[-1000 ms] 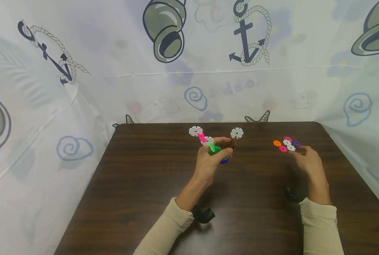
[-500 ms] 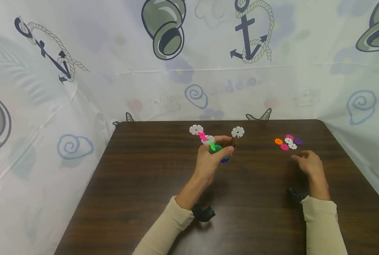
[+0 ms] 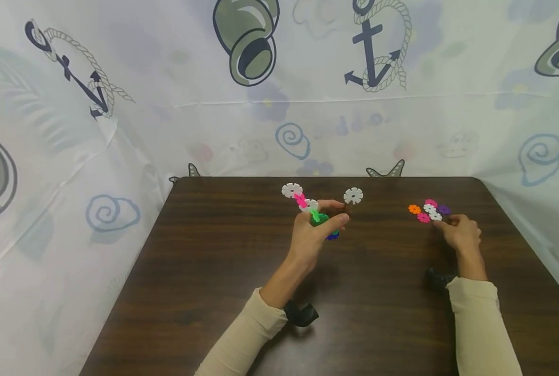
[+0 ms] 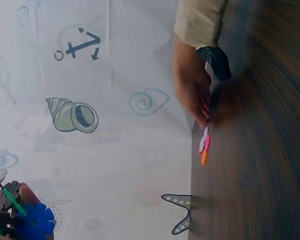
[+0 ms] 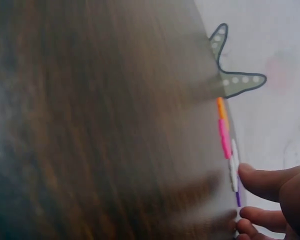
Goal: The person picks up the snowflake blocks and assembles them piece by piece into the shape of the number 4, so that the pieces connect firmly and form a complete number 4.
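Left hand (image 3: 305, 237) grips linked discs (image 3: 314, 215); right hand (image 3: 464, 232), thumb and fingers apart, is just beside flat discs (image 3: 430, 208), far right.

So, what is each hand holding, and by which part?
Left hand: joined discs, around their green part. Right hand: cannot tell whether it holds anything.

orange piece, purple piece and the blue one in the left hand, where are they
Orange piece (image 3: 414, 209): head view, middle of its face.
Purple piece (image 3: 444, 209): head view, visible part of its face.
Blue piece (image 4: 36, 223): left wrist view, near its centre.
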